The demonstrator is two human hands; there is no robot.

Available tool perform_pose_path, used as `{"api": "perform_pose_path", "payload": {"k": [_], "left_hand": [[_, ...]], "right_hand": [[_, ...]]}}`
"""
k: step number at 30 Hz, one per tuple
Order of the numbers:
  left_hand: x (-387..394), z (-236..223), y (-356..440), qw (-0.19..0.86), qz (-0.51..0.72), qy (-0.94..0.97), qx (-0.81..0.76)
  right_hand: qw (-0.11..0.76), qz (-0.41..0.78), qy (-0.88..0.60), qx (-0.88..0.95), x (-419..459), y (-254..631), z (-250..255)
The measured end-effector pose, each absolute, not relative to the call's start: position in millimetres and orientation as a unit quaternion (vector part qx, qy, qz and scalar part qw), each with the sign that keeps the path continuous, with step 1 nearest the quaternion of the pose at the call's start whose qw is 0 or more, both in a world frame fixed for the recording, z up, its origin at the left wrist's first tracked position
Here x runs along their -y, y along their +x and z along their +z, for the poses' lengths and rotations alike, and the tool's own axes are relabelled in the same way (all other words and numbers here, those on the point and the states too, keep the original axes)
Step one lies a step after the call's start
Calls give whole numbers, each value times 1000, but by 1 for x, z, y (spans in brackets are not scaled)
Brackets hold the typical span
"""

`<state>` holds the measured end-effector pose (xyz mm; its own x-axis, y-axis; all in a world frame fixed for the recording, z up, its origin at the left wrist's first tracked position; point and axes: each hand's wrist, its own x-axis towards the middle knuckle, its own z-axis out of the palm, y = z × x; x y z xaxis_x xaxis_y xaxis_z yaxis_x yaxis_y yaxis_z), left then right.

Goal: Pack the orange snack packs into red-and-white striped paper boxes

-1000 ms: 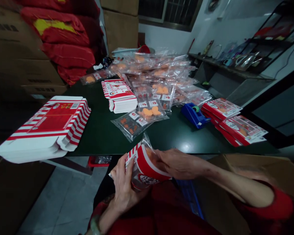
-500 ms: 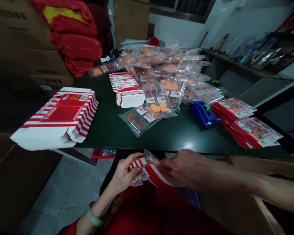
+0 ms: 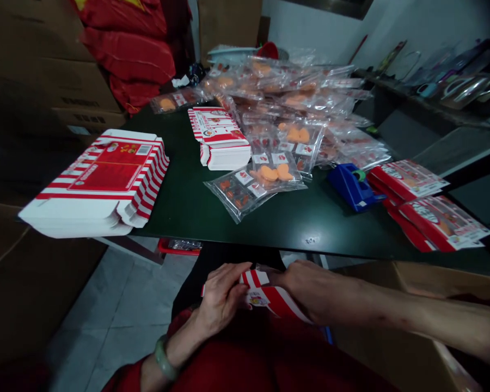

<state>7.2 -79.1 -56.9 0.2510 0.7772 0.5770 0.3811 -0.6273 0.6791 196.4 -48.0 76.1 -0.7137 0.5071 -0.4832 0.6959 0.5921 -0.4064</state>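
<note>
My left hand [image 3: 222,296] and my right hand [image 3: 306,288] both press on a red-and-white striped carton [image 3: 267,292] held low in front of my body, just below the table edge. The carton lies almost flat between them, and my right fingers cover its end. Whatever is inside it is hidden. Beyond my hands, on the dark green table [image 3: 294,223], lie a clear bag of orange pieces [image 3: 255,188] and a stack of flat striped cartons [image 3: 220,147].
A larger flat carton stack [image 3: 102,185] sits at the table's left edge. Behind it is a heap of clear bags [image 3: 294,100]. A blue tape dispenser [image 3: 353,186] and red printed cards [image 3: 433,223] lie right. An open cardboard box [image 3: 396,332] stands at lower right.
The carton has tipped from upright to nearly flat between my hands, and the clear bag at its top no longer shows. My right hand has closed over its end. The view has shifted slightly.
</note>
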Motion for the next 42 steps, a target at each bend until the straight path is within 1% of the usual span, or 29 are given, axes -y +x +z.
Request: {"api": "perform_pose_path", "payload": {"k": [3,6,9,11,14,17,19,21,23,25,27,30,32,35,39,42], "left_hand": [[73,-57,15,222,478,758,-384],[63,-61,17,228,493,733,-411],[60,-65,10,195,509,709,-448],[67,-67,5,149,486,713,-483],[85,-65,8,110,385,750,-527],[98,-58,29,142,300,773,-541],[99,-53,47,156,293,765,-553],[99,-50,62,151,314,763,-544],[97,-48,70,133,342,780,-507],[96,-44,69,126,365,797,-465],[93,-34,60,164,381,802,-428],[80,-9,39,299,377,797,-365],[68,7,26,385,367,788,-310],[50,17,13,472,368,752,-276],[36,2,12,523,369,714,-283],[36,-10,21,566,363,685,-282]], "right_hand": [[112,-351,364,-856,45,194,66],[66,-419,389,-818,23,200,53],[38,-520,425,-740,-8,211,40],[15,-566,443,-695,-24,215,33],[-7,-585,456,-670,-33,214,32],[-26,-606,463,-646,-26,206,38],[-41,-622,493,-607,-15,202,44],[-62,-621,542,-563,-3,202,50],[-85,-615,584,-523,10,204,55],[-106,-629,592,-493,22,206,63],[-116,-667,566,-470,31,208,73],[-127,-728,480,-472,38,207,95],[-134,-738,438,-496,41,204,108],[-139,-669,440,-583,44,201,118],[-158,-522,465,-698,52,197,107],[-169,-505,426,-731,58,193,90]]}}
